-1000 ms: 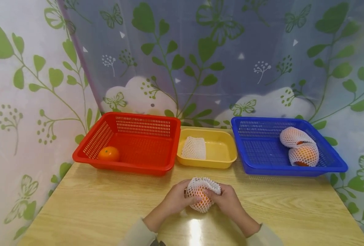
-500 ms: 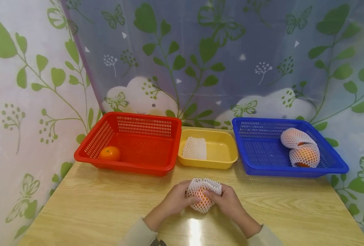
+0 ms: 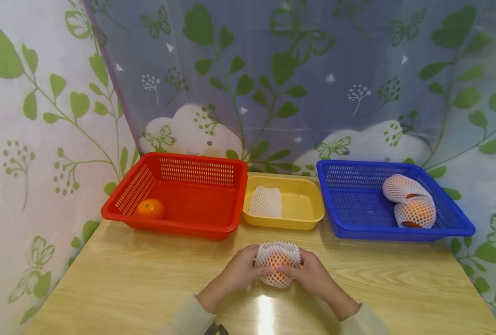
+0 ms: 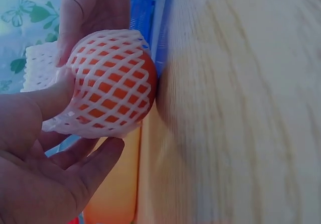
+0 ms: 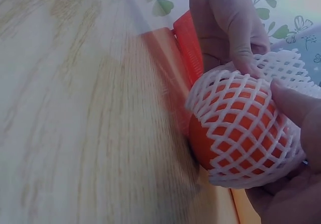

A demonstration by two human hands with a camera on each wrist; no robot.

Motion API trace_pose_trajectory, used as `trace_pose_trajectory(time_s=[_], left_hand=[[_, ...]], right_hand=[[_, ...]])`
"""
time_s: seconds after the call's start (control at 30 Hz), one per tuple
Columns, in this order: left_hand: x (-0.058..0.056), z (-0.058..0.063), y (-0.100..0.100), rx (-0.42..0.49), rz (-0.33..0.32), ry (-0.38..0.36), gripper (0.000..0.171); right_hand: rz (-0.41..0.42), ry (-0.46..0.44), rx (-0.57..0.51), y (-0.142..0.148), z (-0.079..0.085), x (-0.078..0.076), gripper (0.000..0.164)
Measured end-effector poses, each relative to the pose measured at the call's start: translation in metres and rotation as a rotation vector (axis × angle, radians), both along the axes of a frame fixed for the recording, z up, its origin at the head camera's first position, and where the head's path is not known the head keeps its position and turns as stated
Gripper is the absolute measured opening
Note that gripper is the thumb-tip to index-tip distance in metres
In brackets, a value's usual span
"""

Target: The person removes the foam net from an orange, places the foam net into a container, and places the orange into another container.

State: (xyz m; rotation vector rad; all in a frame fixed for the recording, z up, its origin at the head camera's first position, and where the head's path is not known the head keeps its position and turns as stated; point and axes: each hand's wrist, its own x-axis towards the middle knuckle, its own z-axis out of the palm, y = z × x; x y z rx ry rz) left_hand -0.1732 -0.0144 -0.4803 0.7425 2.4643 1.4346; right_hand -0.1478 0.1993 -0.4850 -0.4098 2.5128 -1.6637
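Observation:
An orange [image 5: 200,142] in a white foam net sleeve [image 3: 279,251] sits on the table between both hands. My left hand [image 3: 241,268] grips it from the left, with the thumb on the near side. From the right, my right hand [image 3: 315,274] grips it the same way, the two thumbs almost meeting. In the left wrist view the sleeve covers most of the fruit [image 4: 146,86], and the orange's base shows bare against the wood. The sleeve's loose end stands up beyond the fruit on the far side.
At the back left stands a red basket [image 3: 227,228] with one bare orange [image 3: 150,209]. A yellow tray [image 3: 302,204] in the middle holds a flat foam net [image 3: 266,202]. In the blue basket [image 3: 344,228] at the right lie two net-wrapped fruits [image 3: 415,211].
Both hands have turned the wrapped orange slightly, and the sleeve's top edge, folded to the right before, now stands more evenly. The right thumb has slid lower on the net.

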Motion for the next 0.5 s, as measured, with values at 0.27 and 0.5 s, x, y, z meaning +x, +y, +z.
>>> trace_pose_trajectory(time_s=[0.27, 0.5], left_hand=[[-0.0006, -0.0016, -0.0007, 0.056, -0.033, -0.020, 0.049], [-0.0007, -0.0041, 0.0014, 0.028, -0.055, 0.009, 0.053]], right_hand=[[0.010, 0.014, -0.038, 0.0001, 0.0015, -0.0016, 0.036], [-0.058, 0.018, -0.034, 0.0003, 0.0032, -0.0012, 0.030]])
